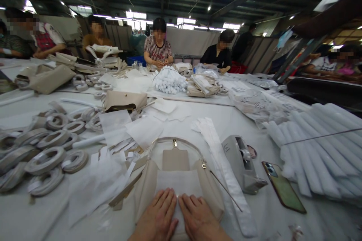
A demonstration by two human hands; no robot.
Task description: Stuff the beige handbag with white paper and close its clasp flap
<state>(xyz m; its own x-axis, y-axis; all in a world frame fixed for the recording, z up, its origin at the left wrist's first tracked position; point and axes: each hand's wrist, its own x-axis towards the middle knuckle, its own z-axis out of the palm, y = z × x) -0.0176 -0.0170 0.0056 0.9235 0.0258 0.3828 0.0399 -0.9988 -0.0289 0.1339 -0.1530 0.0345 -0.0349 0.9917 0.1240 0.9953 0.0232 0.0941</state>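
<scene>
The left hand (158, 212) and right hand (196, 214), flat with fingers extended, rest on a thin, whitish, translucent sheet (179, 180) across a smooth, beige, arch-strapped handbag (213, 196) on the white table (234, 116).

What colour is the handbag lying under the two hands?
The handbag is pale beige; it shows best in the head view.

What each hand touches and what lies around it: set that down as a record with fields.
Left hand: palm down, fingers on a white sheet
Right hand: beside it, likewise on the sheet
Under the sheet: beige handbag
Left side: beige coils
Right side: grey tape dispenser, phone, bundled white rolls
</scene>
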